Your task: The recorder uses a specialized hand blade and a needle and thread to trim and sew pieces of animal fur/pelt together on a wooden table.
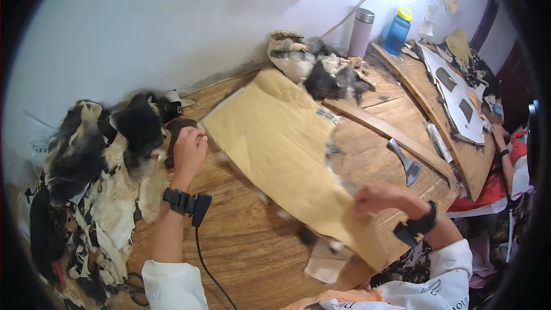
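A large tan sheet (281, 143) lies slantwise across the wooden table, with a dark mark near its upper right edge and tufts of fur showing along its edges. My left hand (190, 152) is at the sheet's left corner, fingers pinched together on it. Over the sheet's near right end, my right hand (381, 200) has its fingers curled against the surface, somewhat blurred by motion. Both wrists wear black bands, the left with a cable. A flat metal blade-shaped tool (406, 163) rests right of the sheet.
Fur and hide scraps (109, 166) heap up at the left, with scissors (136, 289) below. More fur pieces (333, 77), a pink flask (361, 33) and a blue bottle (398, 31) stand behind. A wooden strip (390, 138) crosses the right; another person's hand (500, 135) is beyond.
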A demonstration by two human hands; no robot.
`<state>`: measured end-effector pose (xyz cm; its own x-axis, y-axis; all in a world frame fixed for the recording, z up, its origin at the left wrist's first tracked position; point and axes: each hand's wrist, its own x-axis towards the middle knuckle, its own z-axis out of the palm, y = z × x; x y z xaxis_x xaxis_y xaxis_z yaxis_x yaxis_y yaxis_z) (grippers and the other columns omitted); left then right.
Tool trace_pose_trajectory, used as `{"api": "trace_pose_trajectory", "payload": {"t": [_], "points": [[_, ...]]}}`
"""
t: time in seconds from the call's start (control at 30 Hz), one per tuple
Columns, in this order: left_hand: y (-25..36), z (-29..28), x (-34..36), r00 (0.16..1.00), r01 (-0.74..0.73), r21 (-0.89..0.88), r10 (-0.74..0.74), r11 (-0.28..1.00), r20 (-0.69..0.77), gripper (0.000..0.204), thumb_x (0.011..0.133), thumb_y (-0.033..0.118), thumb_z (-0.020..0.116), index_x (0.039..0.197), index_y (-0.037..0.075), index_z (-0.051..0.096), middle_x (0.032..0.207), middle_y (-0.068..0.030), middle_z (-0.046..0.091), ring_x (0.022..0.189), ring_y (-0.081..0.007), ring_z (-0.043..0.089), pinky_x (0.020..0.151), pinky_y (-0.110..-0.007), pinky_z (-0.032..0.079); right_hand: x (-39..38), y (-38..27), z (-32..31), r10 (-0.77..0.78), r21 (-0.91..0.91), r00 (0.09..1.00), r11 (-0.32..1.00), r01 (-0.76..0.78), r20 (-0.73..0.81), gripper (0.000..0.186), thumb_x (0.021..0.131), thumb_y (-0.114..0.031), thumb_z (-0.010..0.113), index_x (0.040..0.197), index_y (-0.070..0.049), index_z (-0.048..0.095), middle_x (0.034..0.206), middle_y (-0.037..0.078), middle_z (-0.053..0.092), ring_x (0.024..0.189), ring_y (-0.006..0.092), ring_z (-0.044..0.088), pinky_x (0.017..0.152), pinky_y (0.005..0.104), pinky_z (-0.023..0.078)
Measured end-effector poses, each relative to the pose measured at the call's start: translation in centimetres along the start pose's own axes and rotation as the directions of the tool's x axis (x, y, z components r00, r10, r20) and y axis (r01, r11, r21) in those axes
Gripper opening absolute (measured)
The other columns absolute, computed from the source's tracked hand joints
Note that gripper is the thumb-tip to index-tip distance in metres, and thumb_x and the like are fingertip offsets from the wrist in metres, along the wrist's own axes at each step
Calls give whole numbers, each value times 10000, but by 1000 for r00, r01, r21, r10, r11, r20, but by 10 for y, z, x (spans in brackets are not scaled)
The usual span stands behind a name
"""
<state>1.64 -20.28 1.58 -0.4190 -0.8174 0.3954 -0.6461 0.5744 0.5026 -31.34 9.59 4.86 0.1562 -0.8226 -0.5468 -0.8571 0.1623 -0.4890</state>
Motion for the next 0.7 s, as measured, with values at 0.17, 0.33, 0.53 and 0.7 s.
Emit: {"api": "trace_pose_trajectory", "payload": {"t": [0.17,0.33,0.53,0.7], "points": [[23,43,31,995,-31,62,25,998,100,236,769,205,596,923,32,638,942,-159,616,880,-332,578,777,-400,458,-92,28,-16,357,-248,930,897,-366,-84,298,717,-341,635,869,-87,670,742,112,639,751,256,620,651,357,472],[57,103,57,948,232,-39,-217,972,233,396,714,338,656,993,58,643,952,-173,635,902,-329,596,789,-386,463,-90,50,1,345,73,761,927,-367,-550,389,721,-335,656,995,-60,636,867,130,649,815,301,613,705,362,480],[54,112,64,906,255,-168,-176,952,384,348,692,343,676,884,54,654,780,-131,653,715,-262,617,643,-363,459,-62,45,15,258,173,903,962,-210,-343,379,727,-314,664,970,-23,634,838,164,646,782,304,625,708,357,483],[8,60,73,972,221,-92,-211,971,104,269,727,278,680,856,44,648,721,-131,635,647,-260,598,616,-363,453,-12,33,-34,142,113,889,988,-103,-435,253,661,-212,673,879,-85,663,737,120,630,688,276,614,623,361,469]]}}
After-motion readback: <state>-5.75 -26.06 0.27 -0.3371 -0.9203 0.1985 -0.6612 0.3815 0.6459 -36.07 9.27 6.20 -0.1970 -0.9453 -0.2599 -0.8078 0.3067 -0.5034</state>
